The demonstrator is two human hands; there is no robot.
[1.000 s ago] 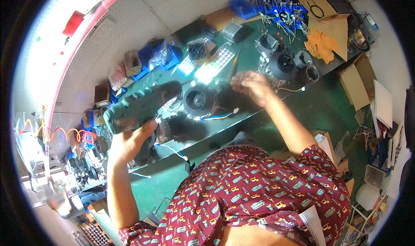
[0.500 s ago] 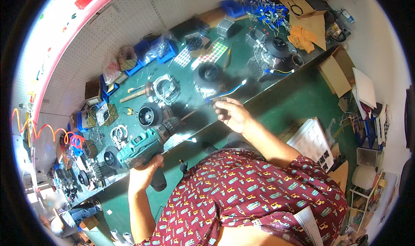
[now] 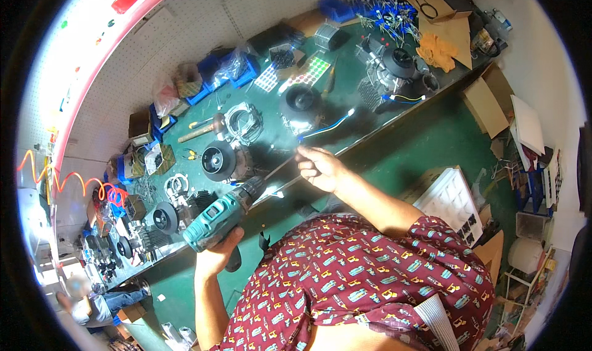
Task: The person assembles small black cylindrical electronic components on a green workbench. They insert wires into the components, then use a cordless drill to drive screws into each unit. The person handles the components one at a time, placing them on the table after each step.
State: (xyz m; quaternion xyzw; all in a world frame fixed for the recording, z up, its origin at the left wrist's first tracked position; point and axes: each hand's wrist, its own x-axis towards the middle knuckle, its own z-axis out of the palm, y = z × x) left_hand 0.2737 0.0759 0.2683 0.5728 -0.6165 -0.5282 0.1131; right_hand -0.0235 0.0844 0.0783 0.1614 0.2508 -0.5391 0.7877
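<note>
My left hand [image 3: 214, 256] is wrapped round the grip of a teal and black cordless drill [image 3: 216, 218], held at the bench's front edge. Its long thin bit [image 3: 280, 167] points up and to the right. At the tip of the bit, the fingers of my right hand [image 3: 322, 170] are pinched together; anything small between them is too tiny to make out. Just beyond those fingers stands a motor unit with a black round fan housing [image 3: 300, 98], a blue-and-yellow cable [image 3: 330, 128] trailing from it. Left of the bit sits another motor with a black fan wheel [image 3: 219, 160].
On the green bench lie a hammer [image 3: 200, 129], coiled grey cable [image 3: 242, 122], sticker sheets [image 3: 312, 72] and blue bins [image 3: 245, 72]. Another motor assembly [image 3: 394, 64] stands right, near orange gloves [image 3: 436, 51]. More motors line the left. A person [image 3: 92, 308] is at the lower left.
The drill has tilted and shifted slightly right, and its bit now reaches my right fingertips. My right hand has moved a little left toward the bit. The whole view has shifted slightly.
</note>
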